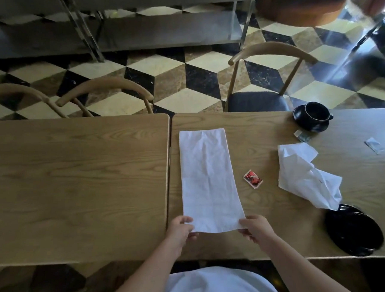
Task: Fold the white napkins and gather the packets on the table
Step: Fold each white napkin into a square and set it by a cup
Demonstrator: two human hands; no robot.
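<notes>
1. Fingers (pixel 186 221) of the left hand (pixel 180 232) pinched on the near left corner of the long white napkin (pixel 207 178); right hand (pixel 255 228) closed likewise on the near right corner, thumbs on top.
2. Napkin laid lengthwise on the right-hand table (pixel 268 208), just beside the seam between tables, already halved into a strip; near edge lifted slightly, probably to carry it over to the far edge.
3. Second napkin (pixel 307 175), crumpled and unfolded, lying well to the right, one end touching the black plate (pixel 354 233).
4. Red packet (pixel 253 179) between the two napkins; green packet (pixel 302 136) just beside the black cup (pixel 314 115); pale packet (pixel 374 144) farther right. All scattered, none gathered.
</notes>
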